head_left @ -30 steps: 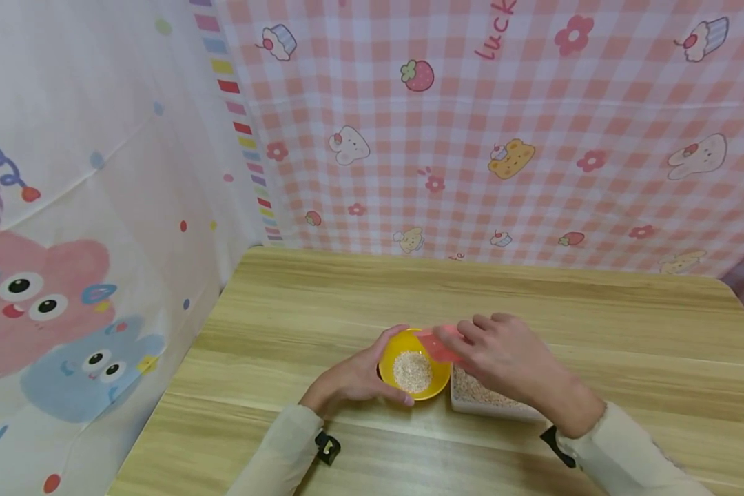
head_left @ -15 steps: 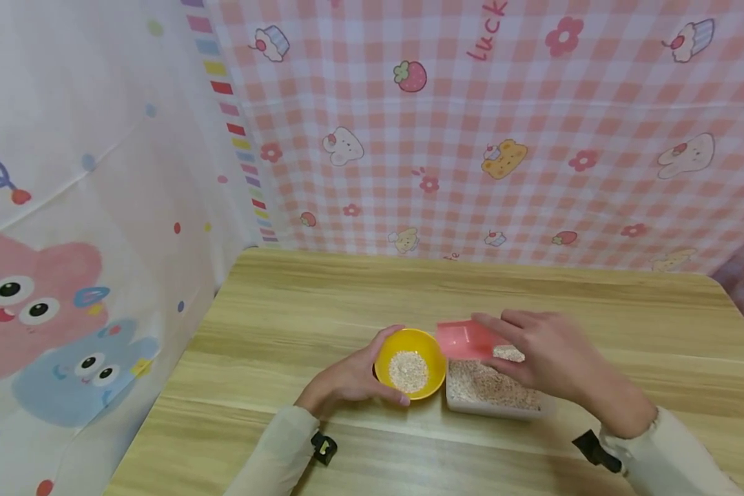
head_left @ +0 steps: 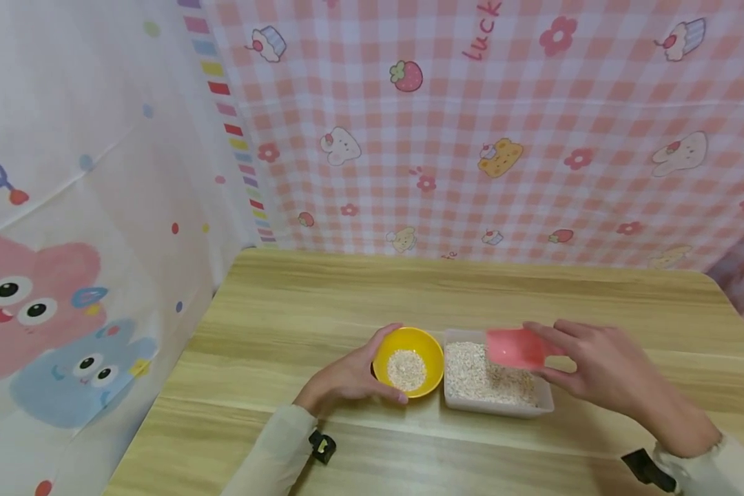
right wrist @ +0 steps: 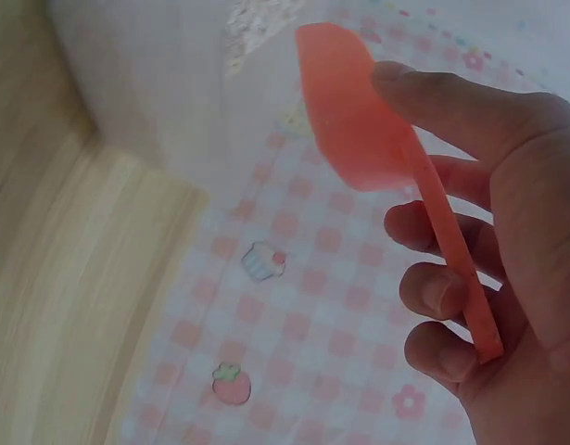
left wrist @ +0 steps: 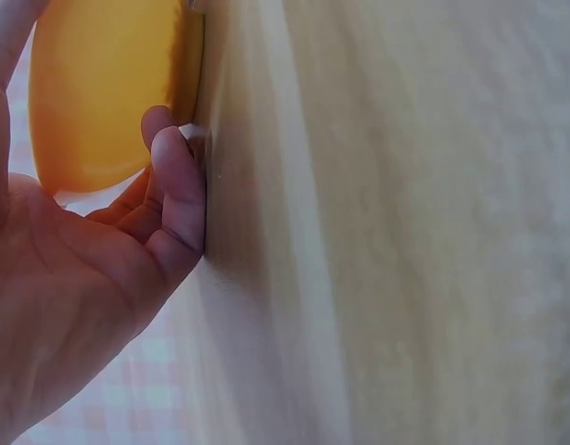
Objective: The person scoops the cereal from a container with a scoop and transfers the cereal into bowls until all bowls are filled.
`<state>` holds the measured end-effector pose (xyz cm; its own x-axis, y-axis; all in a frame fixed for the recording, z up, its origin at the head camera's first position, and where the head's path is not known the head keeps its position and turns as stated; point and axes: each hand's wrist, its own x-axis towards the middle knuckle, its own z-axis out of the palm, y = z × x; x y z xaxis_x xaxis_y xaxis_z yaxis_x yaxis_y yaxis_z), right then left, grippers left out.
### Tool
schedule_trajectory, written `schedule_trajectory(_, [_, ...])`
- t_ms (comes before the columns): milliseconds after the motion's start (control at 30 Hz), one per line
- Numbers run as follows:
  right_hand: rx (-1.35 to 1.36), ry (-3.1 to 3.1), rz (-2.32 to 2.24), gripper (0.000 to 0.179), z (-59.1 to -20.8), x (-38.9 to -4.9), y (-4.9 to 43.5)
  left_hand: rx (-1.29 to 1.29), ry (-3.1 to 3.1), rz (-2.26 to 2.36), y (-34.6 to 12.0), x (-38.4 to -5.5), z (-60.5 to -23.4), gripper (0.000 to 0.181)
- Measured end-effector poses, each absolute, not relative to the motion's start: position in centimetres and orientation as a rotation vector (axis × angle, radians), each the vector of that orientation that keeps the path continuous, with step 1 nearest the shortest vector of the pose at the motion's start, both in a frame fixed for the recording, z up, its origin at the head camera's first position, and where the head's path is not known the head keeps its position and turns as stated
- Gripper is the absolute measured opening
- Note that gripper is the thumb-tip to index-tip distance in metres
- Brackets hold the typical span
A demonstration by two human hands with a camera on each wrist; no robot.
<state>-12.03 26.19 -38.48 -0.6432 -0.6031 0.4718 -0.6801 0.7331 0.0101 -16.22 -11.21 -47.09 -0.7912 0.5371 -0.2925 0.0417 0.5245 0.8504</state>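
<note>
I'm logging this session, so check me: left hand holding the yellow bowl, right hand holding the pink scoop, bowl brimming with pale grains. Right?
Not quite: the pale grains cover only the bottom of the yellow bowl, with bare wall above, as the head view shows. The left hand holds it and the right hand the pink scoop.

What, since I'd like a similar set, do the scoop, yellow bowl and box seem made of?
Scoop: probably plastic; smooth, evenly pink. Yellow bowl: likely plastic with a soft sheen, though glazed ceramic is possible. Box: apparently plastic; its cloudy walls look translucent.
</note>
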Motion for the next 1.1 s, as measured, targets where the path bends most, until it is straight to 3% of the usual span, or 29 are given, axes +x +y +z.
schedule_trajectory(167, [0.951,-2.557,0.152,0.056,-38.8,-11.7,26.8,0.487,2.237,1.222,-11.2,-16.3,-47.2,0.117])
schedule_trajectory(467, [0.879,-2.715,0.070,0.060,-38.9,-11.3,26.2,0.525,2.322,1.187,-11.5,-16.1,-46.1,0.117])
schedule_trajectory(1100, [0.855,-2.827,0.040,0.058,-39.8,-11.7,24.8,0.722,2.743,1.010,-7.3,-14.0,-42.4,0.086])
